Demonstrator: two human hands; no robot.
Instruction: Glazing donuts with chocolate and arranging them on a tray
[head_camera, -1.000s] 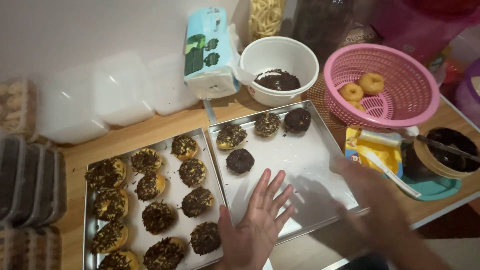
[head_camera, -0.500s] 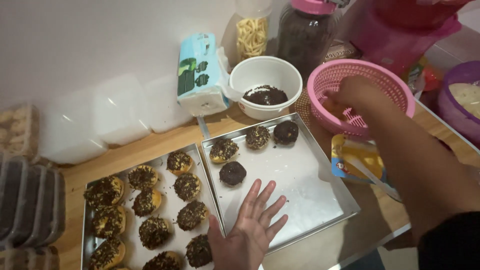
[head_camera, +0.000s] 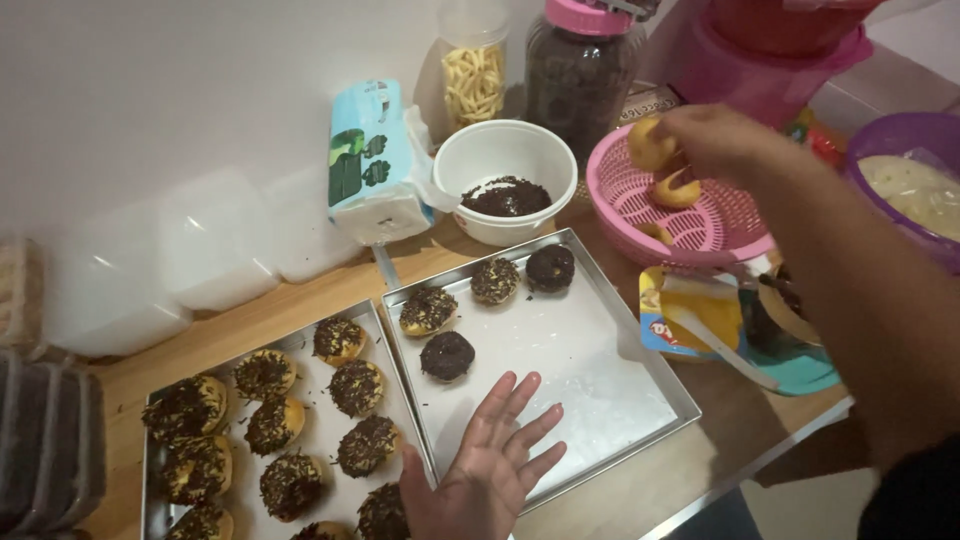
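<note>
Right metal tray (head_camera: 600, 400): steadied at its 7 o'clock corner by the left hand (head_camera: 495, 465), fingers spread flat, holding nothing. Pink basket (head_camera: 690, 215), at the tray's 1 o'clock. Right hand (head_camera: 715, 140): fingers pinched on a plain doughnut (head_camera: 650, 145), golden, unglazed, best lifted gently without squeezing.

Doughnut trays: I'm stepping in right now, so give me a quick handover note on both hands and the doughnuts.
Left hand: open, flat on the right tray.
Right hand: holding a plain doughnut over the pink basket, another at its fingers.
Done: left tray filled with sprinkled doughnuts; four coated ones on the right tray.
Left: plain doughnuts in the basket; white bowl of sprinkles behind.
</note>
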